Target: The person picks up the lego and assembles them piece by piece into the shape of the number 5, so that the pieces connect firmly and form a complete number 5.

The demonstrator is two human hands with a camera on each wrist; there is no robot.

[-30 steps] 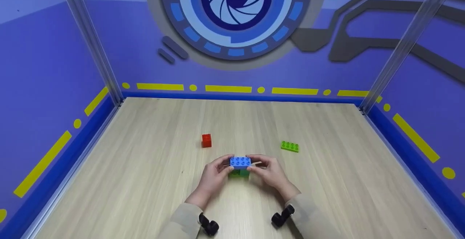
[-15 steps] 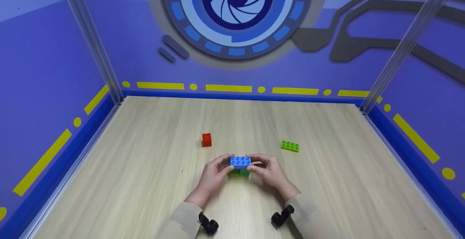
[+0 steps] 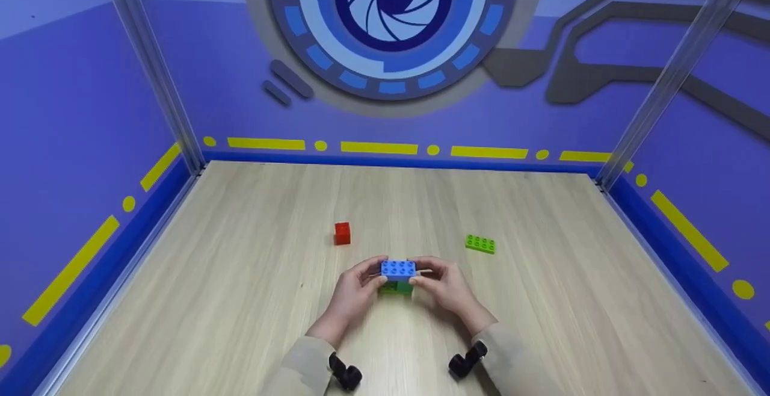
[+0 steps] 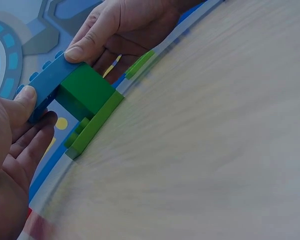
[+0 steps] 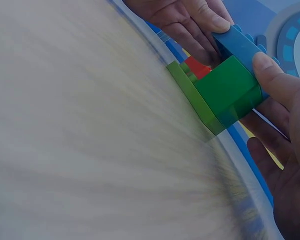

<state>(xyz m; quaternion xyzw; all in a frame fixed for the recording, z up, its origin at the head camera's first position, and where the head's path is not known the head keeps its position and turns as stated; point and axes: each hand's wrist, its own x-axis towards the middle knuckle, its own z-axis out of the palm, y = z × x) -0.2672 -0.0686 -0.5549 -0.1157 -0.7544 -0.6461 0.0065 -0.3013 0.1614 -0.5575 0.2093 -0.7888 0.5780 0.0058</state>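
A blue eight-stud toy brick (image 3: 397, 271) lies across the top of a dark green block (image 4: 87, 89), which stands on the right part of a light green plate (image 4: 96, 126). Studs on the plate's left part show below the blue brick's overhanging end. My left hand (image 3: 352, 292) pinches the left end of the blue brick, thumb in front and fingers behind. At the other end my right hand (image 3: 446, 284) pinches it the same way. Both wrist views show the blue brick against the top of the green block; whether its studs are fully seated cannot be seen.
On the wooden table (image 3: 240, 275), a red brick (image 3: 342, 233) stands beyond my left hand. Another light green eight-stud plate (image 3: 480, 244) lies beyond my right hand. Blue printed walls (image 3: 210, 71) enclose the back and sides.
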